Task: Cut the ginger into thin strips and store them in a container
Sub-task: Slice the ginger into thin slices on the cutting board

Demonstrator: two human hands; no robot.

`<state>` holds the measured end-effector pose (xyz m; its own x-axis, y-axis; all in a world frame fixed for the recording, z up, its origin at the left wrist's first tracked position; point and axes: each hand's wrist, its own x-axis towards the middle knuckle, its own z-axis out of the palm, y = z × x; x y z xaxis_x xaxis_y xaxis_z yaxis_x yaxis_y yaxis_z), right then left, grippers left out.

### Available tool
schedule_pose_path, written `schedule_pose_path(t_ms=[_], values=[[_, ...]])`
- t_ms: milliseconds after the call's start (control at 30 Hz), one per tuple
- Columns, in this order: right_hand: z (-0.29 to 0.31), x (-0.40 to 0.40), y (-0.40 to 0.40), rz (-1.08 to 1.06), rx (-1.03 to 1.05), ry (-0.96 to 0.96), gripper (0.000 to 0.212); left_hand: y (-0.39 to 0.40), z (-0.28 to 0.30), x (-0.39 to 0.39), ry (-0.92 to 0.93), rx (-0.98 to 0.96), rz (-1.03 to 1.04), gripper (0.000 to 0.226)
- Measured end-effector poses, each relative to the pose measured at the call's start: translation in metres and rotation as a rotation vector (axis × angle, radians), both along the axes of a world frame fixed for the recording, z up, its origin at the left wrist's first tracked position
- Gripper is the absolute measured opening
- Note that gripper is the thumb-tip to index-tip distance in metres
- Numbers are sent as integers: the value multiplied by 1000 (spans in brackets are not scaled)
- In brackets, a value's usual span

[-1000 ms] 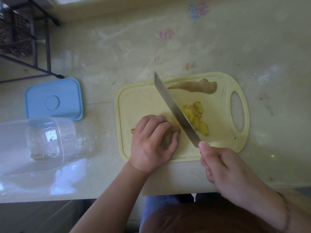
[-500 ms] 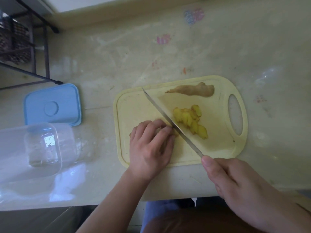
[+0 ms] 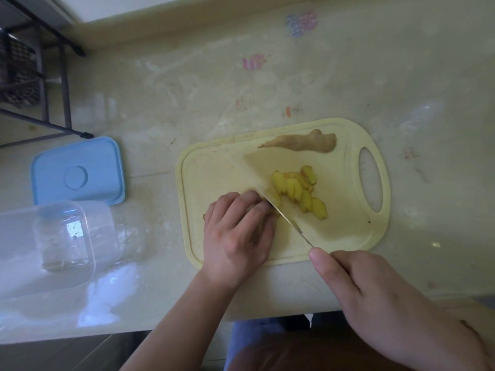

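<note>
the left hand [image 3: 238, 234] lies knuckles-up on the near left part of the yellow board [image 3: 345, 236], fingers curled down over a piece of ginger that is almost wholly hidden under them; only a small bit peeks out at the hand's left edge. the right hand [image 3: 375, 298] grasps the handle of the knife [image 3: 284, 215], forefinger stretched along the top toward the blade, the handle itself covered by the hand. the blade runs slantwise from the right hand up and left across the board, its edge down at the left fingertips, touching or nearly touching them. just right of the blade lies a heap of yellow slices [image 3: 300, 191], overlapping one another. at the far edge of the board rests an uncut ginger root [image 3: 308, 141], brown-skinned, apart from the slices. the board's handle hole points right.

on the desk [image 3: 187, 84] left of the board stands a clear container [image 3: 45, 245], and beyond it, touching or nearly so, a blue lid [image 3: 77, 170] lies flat. a dark metal rack [image 3: 32, 76] stands at the far left.
</note>
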<state>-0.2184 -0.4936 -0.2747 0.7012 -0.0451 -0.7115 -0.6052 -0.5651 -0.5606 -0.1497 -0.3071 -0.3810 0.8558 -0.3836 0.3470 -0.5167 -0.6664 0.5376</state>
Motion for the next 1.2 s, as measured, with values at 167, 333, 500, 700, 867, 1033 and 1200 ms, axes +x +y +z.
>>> schedule_pose_path(t_ms=[167,333,500,700,867,1033,1200], values=[[-16,21,7,13,35,-24,73,0,-2,0,-3,7,-9,8],[-25,39,8,22,70,-41,67,1,-4,0,-11,10,0,6],[-19,27,-4,-12,40,-32,70,2,-2,-1,-7,-14,5,9],[-4,12,-3,39,42,-27,72,2,-3,-1,0,-27,8,8],[-2,4,-1,44,19,-80,72,2,-3,-1,0,-32,9,8],[2,2,-3,59,-1,-78,72,2,-4,-1,-10,-32,14,9],[4,3,-2,47,12,-43,78,1,-5,-1,-10,-30,19,8]])
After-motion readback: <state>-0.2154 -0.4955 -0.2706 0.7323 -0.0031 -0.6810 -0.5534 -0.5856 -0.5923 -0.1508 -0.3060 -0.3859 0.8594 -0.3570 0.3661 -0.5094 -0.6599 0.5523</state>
